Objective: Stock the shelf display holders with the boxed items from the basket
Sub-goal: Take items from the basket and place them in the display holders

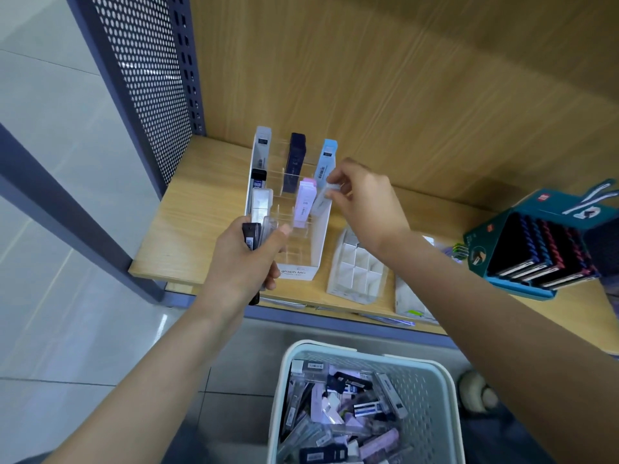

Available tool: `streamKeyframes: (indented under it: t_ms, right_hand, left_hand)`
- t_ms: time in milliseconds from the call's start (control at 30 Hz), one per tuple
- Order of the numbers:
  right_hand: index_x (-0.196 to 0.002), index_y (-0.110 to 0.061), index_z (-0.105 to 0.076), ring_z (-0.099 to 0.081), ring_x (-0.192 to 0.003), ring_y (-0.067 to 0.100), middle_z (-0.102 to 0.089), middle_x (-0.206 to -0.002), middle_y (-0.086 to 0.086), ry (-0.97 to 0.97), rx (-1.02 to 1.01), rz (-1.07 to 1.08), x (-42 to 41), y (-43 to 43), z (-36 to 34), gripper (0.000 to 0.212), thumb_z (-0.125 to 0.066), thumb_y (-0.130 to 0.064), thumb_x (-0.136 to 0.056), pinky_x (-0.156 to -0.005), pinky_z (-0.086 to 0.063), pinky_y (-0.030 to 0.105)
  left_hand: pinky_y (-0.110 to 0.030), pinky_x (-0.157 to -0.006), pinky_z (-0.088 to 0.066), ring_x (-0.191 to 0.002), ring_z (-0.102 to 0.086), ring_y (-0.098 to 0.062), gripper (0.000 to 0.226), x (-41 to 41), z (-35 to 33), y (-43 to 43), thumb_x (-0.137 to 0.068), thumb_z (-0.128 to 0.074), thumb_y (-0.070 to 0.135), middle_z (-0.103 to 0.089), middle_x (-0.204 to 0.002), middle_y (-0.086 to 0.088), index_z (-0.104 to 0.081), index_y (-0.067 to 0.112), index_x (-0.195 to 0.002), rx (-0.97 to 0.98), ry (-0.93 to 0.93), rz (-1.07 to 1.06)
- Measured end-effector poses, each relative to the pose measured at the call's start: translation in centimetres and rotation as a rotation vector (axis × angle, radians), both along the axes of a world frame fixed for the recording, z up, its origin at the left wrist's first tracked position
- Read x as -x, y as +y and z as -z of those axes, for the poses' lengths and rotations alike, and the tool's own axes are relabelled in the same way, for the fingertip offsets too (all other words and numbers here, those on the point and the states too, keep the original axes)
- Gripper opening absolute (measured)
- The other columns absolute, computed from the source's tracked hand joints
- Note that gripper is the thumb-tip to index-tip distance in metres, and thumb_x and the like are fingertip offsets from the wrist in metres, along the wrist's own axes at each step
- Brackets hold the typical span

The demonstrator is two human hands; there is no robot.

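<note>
A white and clear display holder point(316, 242) stands on the wooden shelf point(187, 226), with several slim boxes upright in its slots: white, dark blue, light blue and pink point(304, 204). My right hand point(365, 202) pinches a pale grey-white box point(323, 199) at the holder's right column, its lower end inside the slot. My left hand point(244, 259) grips a few boxes in front of the holder, a black one point(251, 236) and clear ones. The pale basket point(432, 390) below the shelf is full of mixed boxes.
A second, empty white divided holder point(356, 269) lies right of the first. A teal carton of dark notebooks point(539, 249) leans at the shelf's right. A perforated metal side panel point(147, 78) bounds the shelf on the left. Grey floor tiles lie left.
</note>
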State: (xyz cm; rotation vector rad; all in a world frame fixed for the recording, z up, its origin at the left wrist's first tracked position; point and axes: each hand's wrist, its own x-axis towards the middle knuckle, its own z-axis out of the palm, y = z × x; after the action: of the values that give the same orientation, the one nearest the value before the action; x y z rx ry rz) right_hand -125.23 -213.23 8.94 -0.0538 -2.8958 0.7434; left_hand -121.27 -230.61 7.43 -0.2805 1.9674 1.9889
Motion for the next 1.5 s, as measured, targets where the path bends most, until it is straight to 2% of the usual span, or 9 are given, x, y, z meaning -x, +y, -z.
streamKeyframes:
  t_ms: [400, 533, 667, 867, 1000, 1167, 1300, 1400, 1500]
  right_hand:
    - [-0.108, -0.015, -0.057, -0.049, -0.083, 0.005, -0.059, -0.110, -0.001, -0.042, -0.156, 0.008, 2.4, 0.1, 0.5, 0.017, -0.054, -0.009, -0.092, -0.067, -0.039, 0.024]
    - [-0.106, -0.013, -0.057, -0.058, -0.091, 0.019, -0.059, -0.109, 0.001, -0.032, -0.136, -0.005, 2.4, 0.2, -0.1, 0.016, -0.053, -0.010, -0.092, -0.073, -0.048, 0.032]
    - [-0.109, -0.008, -0.055, -0.058, -0.085, 0.023, -0.052, -0.114, 0.005, 0.142, -0.104, -0.006, 1.6, -0.9, -1.6, 0.018, -0.047, -0.008, -0.093, -0.071, -0.047, 0.036]
    - [-0.109, -0.003, -0.055, -0.050, -0.075, 0.006, -0.042, -0.108, -0.002, 0.329, 0.097, -0.039, 1.2, -3.2, -3.6, 0.018, -0.044, -0.006, -0.094, -0.068, -0.041, 0.018]
    - [-0.109, -0.003, -0.056, -0.047, -0.076, -0.013, -0.043, -0.106, -0.004, 0.321, 0.164, -0.034, 3.1, -4.9, -2.7, 0.017, -0.047, -0.008, -0.095, -0.068, -0.036, 0.004]
    - [-0.109, -0.006, -0.058, -0.046, -0.076, 0.003, -0.052, -0.110, 0.003, 0.191, 0.118, -0.073, 5.0, -5.8, -1.0, 0.016, -0.049, -0.008, -0.095, -0.074, -0.043, 0.023]
    - [-0.110, -0.008, -0.055, -0.056, -0.085, 0.013, -0.054, -0.097, -0.004, 0.083, 0.114, -0.102, 5.9, -6.1, -0.5, 0.020, -0.054, -0.003, -0.091, -0.078, -0.051, 0.039]
    - [-0.103, -0.008, -0.057, -0.060, -0.088, 0.015, -0.058, -0.099, 0.001, 0.016, 0.069, -0.110, 6.5, -6.3, -0.3, 0.022, -0.049, 0.006, -0.088, -0.078, -0.052, 0.043]
    - [-0.101, -0.010, -0.060, -0.061, -0.088, 0.018, -0.055, -0.106, 0.002, 0.049, 0.038, -0.091, 7.0, -6.6, -0.4, 0.017, -0.051, 0.000, -0.091, -0.079, -0.051, 0.041]
  left_hand:
    - [-0.016, -0.038, -0.037, -0.038, -0.045, -0.003, 0.012, 0.1, -0.3, -0.2, -0.089, -0.061, 0.025, -0.054, -0.069, -0.001, -0.054, 0.017, -0.084, -0.016, -0.008, 0.035]
    - [-0.016, -0.038, -0.038, -0.039, -0.045, -0.003, 0.012, 0.1, -0.4, -0.4, -0.089, -0.062, 0.025, -0.055, -0.069, 0.000, -0.054, 0.015, -0.088, -0.018, -0.012, 0.030]
    - [-0.016, -0.038, -0.039, -0.039, -0.046, -0.002, 0.017, 0.2, -0.5, -0.6, -0.089, -0.062, 0.026, -0.055, -0.071, -0.003, -0.055, 0.011, -0.094, -0.007, -0.003, 0.022]
    - [-0.017, -0.037, -0.038, -0.038, -0.045, -0.004, 0.017, 0.6, -0.9, -0.9, -0.089, -0.061, 0.024, -0.052, -0.066, -0.003, -0.053, 0.009, -0.090, -0.029, -0.006, -0.013]
    - [-0.016, -0.037, -0.037, -0.036, -0.043, -0.004, 0.016, 0.7, -1.3, -1.1, -0.089, -0.061, 0.023, -0.050, -0.065, -0.005, -0.051, 0.011, -0.087, -0.043, -0.004, -0.031]
    - [-0.016, -0.037, -0.037, -0.036, -0.043, -0.005, 0.015, 0.8, -1.5, -1.5, -0.089, -0.062, 0.024, -0.049, -0.063, -0.006, -0.052, 0.013, -0.087, -0.064, -0.002, -0.051]
    - [-0.015, -0.037, -0.037, -0.036, -0.043, -0.004, 0.015, 0.9, -1.7, -1.8, -0.089, -0.062, 0.024, -0.049, -0.061, -0.006, -0.053, 0.012, -0.089, -0.082, -0.012, -0.062]
    - [-0.016, -0.038, -0.037, -0.037, -0.043, -0.005, 0.015, 1.0, -1.7, -2.0, -0.089, -0.062, 0.024, -0.050, -0.063, -0.006, -0.053, 0.013, -0.090, -0.090, -0.019, -0.062]
    - [-0.015, -0.038, -0.037, -0.037, -0.043, -0.004, 0.015, 1.1, -1.8, -2.1, -0.089, -0.062, 0.025, -0.049, -0.062, -0.006, -0.054, 0.012, -0.090, -0.091, -0.024, -0.054]
